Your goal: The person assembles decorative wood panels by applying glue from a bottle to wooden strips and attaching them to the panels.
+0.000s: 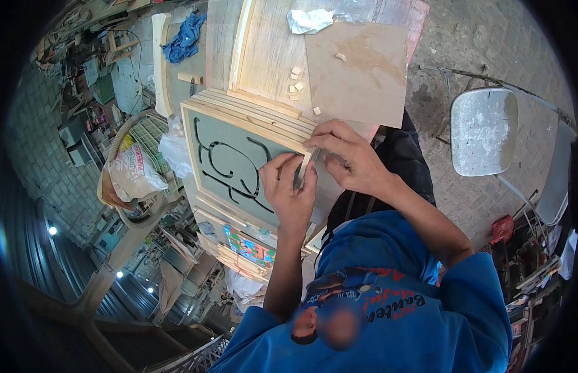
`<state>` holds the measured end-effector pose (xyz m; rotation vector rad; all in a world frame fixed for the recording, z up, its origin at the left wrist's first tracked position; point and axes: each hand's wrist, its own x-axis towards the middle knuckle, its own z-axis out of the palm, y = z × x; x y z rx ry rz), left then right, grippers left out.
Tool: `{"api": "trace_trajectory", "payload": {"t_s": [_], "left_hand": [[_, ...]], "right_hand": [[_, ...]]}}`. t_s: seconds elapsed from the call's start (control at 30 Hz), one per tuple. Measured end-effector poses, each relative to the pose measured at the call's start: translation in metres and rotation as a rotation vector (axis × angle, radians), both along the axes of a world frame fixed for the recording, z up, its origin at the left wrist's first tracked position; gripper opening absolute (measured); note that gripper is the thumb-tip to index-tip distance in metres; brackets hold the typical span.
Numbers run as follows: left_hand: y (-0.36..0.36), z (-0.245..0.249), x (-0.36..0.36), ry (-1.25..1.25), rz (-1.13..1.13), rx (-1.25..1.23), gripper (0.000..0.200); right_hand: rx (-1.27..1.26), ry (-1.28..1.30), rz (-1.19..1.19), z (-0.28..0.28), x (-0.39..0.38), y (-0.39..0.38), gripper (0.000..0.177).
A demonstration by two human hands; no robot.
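A pale wooden frame [191, 133] around a grey-green panel [227, 127] with black curved slots tops a stack of similar frames. At its near right corner, my left hand [290, 189] is closed, fingers over the panel side and thumb on the outer side of the frame edge. My right hand [356, 163] bends around the same corner, its fingertips at the wood and its thumb below. A narrow grey piece shows between the hands; I cannot tell what it is.
Several small wood blocks [295, 79] lie beyond the stack, near a brown sheet [369, 74] and a crumpled white wrapper [310, 22]. A blue cloth [184, 38] is at the far left. A metal-framed chair [484, 132] stands right; a colourful panel [250, 245] is lower left.
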<state>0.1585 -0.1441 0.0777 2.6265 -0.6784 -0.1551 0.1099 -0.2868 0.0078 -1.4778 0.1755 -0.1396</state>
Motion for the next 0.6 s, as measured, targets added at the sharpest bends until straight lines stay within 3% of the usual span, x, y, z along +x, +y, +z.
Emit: {"api": "trace_trajectory", "payload": {"t_s": [0.6], "left_hand": [[-0.0037,-0.0058,-0.0055,-0.009,0.056,-0.051,0.022]], "right_hand": [[0.093,-0.008,0.019,-0.0050,0.0015,0.0036,0.043]]}}
